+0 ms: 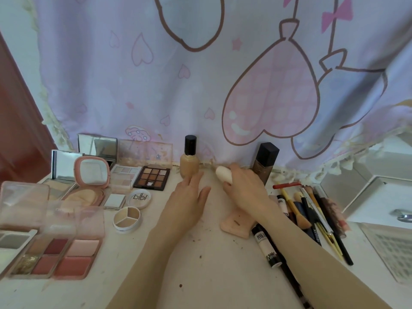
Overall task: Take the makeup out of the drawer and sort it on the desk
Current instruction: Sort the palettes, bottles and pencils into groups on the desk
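My right hand [243,186] grips a small cream tube [223,174] at the back of the white desk [200,275], between a beige foundation bottle [189,160] with a black cap and a dark brown bottle [266,161]. With straight fingers, my left hand [189,197] lies flat on the desk, its fingertips just short of the beige bottle. A pink tube [234,226] lies on the desk, partly under my right wrist.
Open palettes and compacts crowd the left: a brown eyeshadow palette [152,177], a pink mirror compact [91,175], a blush palette [58,257], round pots [127,218]. Brushes and pencils [312,210] lie in a row on the right. A pink curtain [200,74] hangs behind.
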{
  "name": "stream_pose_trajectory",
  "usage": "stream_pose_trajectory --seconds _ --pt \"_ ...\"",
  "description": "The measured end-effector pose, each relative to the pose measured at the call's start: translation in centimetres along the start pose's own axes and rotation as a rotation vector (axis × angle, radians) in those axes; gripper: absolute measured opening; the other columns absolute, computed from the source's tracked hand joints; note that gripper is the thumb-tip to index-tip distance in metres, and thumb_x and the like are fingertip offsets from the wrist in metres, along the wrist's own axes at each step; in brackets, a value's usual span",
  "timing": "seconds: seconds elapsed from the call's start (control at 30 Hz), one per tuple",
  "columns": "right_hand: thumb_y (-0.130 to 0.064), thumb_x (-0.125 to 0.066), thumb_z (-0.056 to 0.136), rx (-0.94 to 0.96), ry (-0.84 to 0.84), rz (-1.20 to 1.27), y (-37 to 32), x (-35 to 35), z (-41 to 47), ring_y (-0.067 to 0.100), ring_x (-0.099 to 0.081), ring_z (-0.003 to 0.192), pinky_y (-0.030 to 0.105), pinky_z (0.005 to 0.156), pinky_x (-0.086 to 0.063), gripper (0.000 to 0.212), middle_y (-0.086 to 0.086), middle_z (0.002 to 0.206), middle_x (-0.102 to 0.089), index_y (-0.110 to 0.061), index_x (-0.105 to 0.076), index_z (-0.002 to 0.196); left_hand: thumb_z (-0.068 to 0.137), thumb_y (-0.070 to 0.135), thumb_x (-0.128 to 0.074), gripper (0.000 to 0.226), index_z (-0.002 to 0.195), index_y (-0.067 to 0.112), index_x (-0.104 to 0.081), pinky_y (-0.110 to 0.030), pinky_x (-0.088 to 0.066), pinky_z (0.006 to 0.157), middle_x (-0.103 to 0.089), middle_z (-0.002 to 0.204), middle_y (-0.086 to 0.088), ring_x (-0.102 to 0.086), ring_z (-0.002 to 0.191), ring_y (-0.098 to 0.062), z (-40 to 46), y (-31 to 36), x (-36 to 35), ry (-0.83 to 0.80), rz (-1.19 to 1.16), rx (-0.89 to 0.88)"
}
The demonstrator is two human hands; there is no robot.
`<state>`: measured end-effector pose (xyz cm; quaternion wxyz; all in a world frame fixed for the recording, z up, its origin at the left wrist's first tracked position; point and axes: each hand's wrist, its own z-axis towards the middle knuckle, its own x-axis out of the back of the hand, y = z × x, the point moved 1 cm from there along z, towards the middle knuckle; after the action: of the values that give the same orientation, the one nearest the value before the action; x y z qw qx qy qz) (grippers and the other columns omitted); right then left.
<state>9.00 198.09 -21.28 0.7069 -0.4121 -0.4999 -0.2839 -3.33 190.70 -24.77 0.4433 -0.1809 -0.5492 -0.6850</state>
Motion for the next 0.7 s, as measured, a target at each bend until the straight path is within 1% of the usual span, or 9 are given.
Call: stream_pose_trajectory --seconds 0.03,0.1,0.17,0.23,0.37,0.47,0.57,0.63,0.7 --pt "-0.026 -0.055 0.09 0.023 0.02 0.081 0.1 0.6 -0.3 0.023 -0.053 0.1 0.032 0.078 -0.043 0.033 0.007 0.112 -0.057 -0.013 -0.048 0.119 0.097 0.03 -0.038 0.043 0.138 0.018 -0.033 -0.026 -0.035 0.092 -0.043 0.136 -0.006 -0.044 0.122 -0.022 0.2 0.3 0.1 0.054 -0.155 -0.03" --pt "-0.029 -0.062 0.086 0.0 0.036 0.369 0.0 2.0 -1.4 0.014 -0.054 0.091 0.025 0.074 -0.046 0.031 -0.002 0.102 -0.056 -0.018 -0.052 0.113 0.096 0.035 -0.035 0.043 0.137 0.022 -0.033 -0.016 -0.036 0.087 -0.045 0.132 0.0 -0.047 0.116 -0.006 0.3 0.9 0.6 0.167 -0.351 -0.075" --pt "-0.026 -0.066 0.083 -0.121 -0.075 0.874 0.0 3.2 -2.9 0.01 -0.059 0.08 0.02 0.061 -0.05 0.029 0.001 0.097 -0.06 -0.014 -0.056 0.107 0.097 0.04 -0.033 0.045 0.139 0.024 -0.031 -0.006 -0.034 0.085 -0.043 0.126 0.006 -0.045 0.107 0.004 0.0 1.5 1.0 0.224 -0.364 -0.144" --pt "-0.029 -0.063 0.082 -0.25 -0.21 1.29 0.3 3.6 -4.5 0.014 -0.06 0.062 0.019 0.047 -0.046 0.037 0.011 0.086 -0.065 -0.003 -0.059 0.108 0.094 0.041 -0.03 0.046 0.135 0.023 -0.036 -0.004 -0.032 0.087 -0.045 0.124 0.005 -0.046 0.106 0.0 -0.7 2.4 1.1 0.219 -0.349 -0.253" --pt "-0.038 -0.052 0.088 -0.421 -0.331 1.644 1.6 3.2 -6.4 0.011 -0.04 0.029 0.015 0.028 -0.027 0.041 0.015 0.059 -0.06 0.001 -0.058 0.1 0.09 0.035 -0.036 0.028 0.113 0.021 -0.046 -0.01 -0.038 0.074 -0.051 0.102 0.005 -0.047 0.087 -0.001 -1.8 4.4 0.6 0.243 -0.28 -0.446" --pt "-0.045 -0.055 0.079 -0.373 -0.385 1.635 1.9 3.0 -7.0 0.009 -0.034 0.026 0.015 0.027 -0.022 0.051 0.012 0.052 -0.053 0.003 -0.057 0.096 0.085 0.038 -0.038 0.01 0.093 0.031 -0.042 -0.006 -0.036 0.064 -0.047 0.083 0.017 -0.047 0.072 0.006 -2.1 5.0 0.5 0.278 -0.351 -0.383" --pt "-0.048 -0.052 0.077 -0.258 -0.318 1.498 1.6 2.6 -7.3 0.009 -0.033 0.03 0.017 0.03 -0.022 0.058 0.009 0.044 -0.045 0.006 -0.056 0.098 0.079 0.036 -0.038 0.005 0.082 0.035 -0.041 -0.005 -0.035 0.055 -0.051 0.064 0.016 -0.049 0.062 0.006 -2.2 4.9 0.6 0.333 -0.502 -0.249" --pt "-0.048 -0.052 0.076 -0.205 -0.247 1.457 1.5 2.3 -7.4 0.012 -0.034 0.034 0.018 0.032 -0.024 0.058 0.01 0.048 -0.04 0.007 -0.056 0.094 0.077 0.036 -0.038 0.007 0.077 0.032 -0.043 -0.007 -0.034 0.052 -0.056 0.065 0.017 -0.048 0.057 0.004 -2.0 4.9 0.5 0.333 -0.52 -0.223" --pt "-0.05 -0.053 0.073 -0.189 -0.158 1.383 1.6 2.0 -7.6 0.014 -0.038 0.038 0.019 0.037 -0.029 0.061 0.011 0.047 -0.042 0.006 -0.058 0.095 0.077 0.036 -0.037 0.018 0.074 0.021 -0.046 -0.009 -0.033 0.051 -0.055 0.066 0.019 -0.045 0.055 0.002 -2.0 4.9 0.4 0.332 -0.515 -0.209"
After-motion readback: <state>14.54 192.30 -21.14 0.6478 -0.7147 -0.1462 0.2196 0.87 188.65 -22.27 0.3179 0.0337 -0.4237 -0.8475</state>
